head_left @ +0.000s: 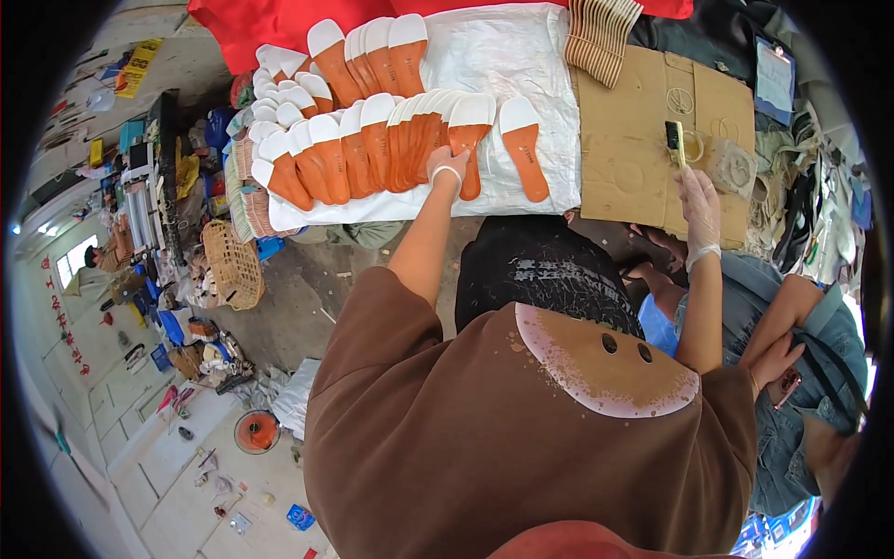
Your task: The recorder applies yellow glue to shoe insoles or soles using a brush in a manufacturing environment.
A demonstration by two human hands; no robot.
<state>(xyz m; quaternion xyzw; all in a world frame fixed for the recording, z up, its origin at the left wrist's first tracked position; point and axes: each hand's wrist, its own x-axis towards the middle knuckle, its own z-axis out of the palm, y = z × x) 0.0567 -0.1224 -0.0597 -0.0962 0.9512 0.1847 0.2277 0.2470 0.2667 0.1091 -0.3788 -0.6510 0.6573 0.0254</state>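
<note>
My left hand [447,168], in a thin clear glove, has its fingers closed at the narrow middle of an orange-brown insole [473,138] with a white end. That insole lies at the right end of an overlapping row of insoles [377,140]. A single insole [523,154] lies apart, just to the right, on the white sheet [559,191]. My right hand [700,207], also gloved, is closed round the light handle of a brush [681,149] with dark bristles. The brush is over the cardboard [624,140], away from the insoles.
More insoles [368,51] overlap in a far row. Thin curved tan pieces [601,42] stand at the back right. A clear plastic container [731,168] sits on the cardboard. A person in denim [792,373] is close on my right. A wicker basket [233,265] stands left.
</note>
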